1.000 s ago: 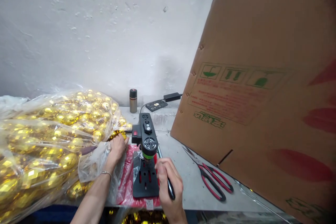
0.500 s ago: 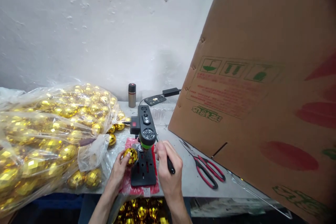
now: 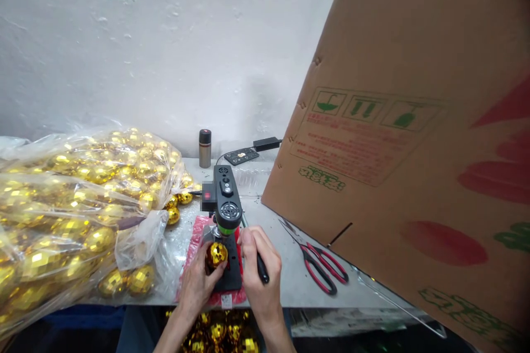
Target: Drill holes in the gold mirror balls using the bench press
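Note:
My left hand (image 3: 199, 281) has its thumb and fingers closed around a gold mirror ball (image 3: 217, 254), over the black base plate (image 3: 232, 281) of a small machine that looks like a bench drill press (image 3: 227, 198). The ball sits just below the green-ringed head of the machine. At the machine's right side my right hand (image 3: 261, 270) is wrapped round a lever with a black handle (image 3: 262, 268); the handle's end sticks out below the fingers. Red plastic (image 3: 194, 242) lies under the base plate. Its tip under the head is hidden by the ball.
Clear bags full of gold balls (image 3: 83, 193) cover the left side, with loose balls (image 3: 141, 279) nearby. More balls (image 3: 217, 333) lie below the table edge. Red-and-black scissors (image 3: 321, 267) and a big cardboard box (image 3: 372, 121) are at right. Behind stand a small bottle (image 3: 205, 149) and a power adapter (image 3: 267, 144).
My left hand has carried the gold ball rightwards, from beside the base plate to over it under the machine's head. My right hand keeps its grip on the lever. The view has shifted slightly.

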Demonstrator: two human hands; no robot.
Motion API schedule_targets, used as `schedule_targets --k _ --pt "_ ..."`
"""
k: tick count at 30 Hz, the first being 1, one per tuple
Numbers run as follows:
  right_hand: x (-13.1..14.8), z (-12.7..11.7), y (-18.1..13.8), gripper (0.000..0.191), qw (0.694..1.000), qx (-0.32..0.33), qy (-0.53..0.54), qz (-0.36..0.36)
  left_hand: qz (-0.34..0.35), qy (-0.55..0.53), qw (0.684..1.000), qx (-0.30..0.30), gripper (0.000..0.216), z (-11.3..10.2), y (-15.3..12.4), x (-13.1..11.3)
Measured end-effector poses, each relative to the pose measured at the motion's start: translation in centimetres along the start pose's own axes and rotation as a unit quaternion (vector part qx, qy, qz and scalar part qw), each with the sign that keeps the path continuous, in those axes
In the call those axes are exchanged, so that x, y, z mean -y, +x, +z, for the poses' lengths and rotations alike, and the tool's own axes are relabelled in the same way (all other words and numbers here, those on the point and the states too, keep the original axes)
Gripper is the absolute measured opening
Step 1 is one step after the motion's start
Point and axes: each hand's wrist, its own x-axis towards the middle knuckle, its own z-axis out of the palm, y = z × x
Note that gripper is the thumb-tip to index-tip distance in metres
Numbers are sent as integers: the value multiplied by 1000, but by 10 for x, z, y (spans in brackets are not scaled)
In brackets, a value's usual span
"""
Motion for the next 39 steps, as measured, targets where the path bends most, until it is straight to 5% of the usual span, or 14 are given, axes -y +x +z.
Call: schedule_targets --k 8,14,39 --pt "-2 -4 -4 31 1000 14 6 -17 87 32 996 -8 54 15 10 18" --pt "-14 -6 -11 26 998 35 -10 -51 89 42 995 31 52 11 13 28" --pt "-57 8 -53 34 997 -51 -19 -59 81 59 995 27 47 16 8 23"
